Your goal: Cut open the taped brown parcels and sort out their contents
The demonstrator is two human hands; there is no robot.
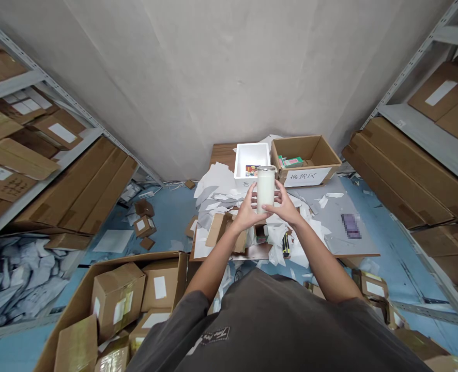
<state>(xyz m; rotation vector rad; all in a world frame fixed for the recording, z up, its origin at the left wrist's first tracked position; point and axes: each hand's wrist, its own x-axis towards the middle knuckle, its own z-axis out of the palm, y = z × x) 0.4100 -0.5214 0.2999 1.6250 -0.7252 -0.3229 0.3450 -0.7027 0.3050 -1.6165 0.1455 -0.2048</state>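
A pale, whitish-green cylindrical cup [266,191] with a silvery lid is upright between my hands above the table. My left hand [246,211] is wrapped around its left side, and my right hand [285,207] grips the right side, thumb across the front. Below them lie an opened cardboard box [218,230], torn white paper [277,235] and a black-and-yellow utility knife [286,245]. Behind the cup stand a white foam box [251,150] holding a colourful packet, and a cardboard bin [332,155] with a white sign and green-and-pink packages.
Shelves of cardboard boxes [60,129] line the left, and more boxes [411,170] fill the right shelves. A large open carton [177,256] of parcels stands at lower left. Small boxes [144,226] litter the blue floor. A blurred purple item [351,226] lies on the table's right side.
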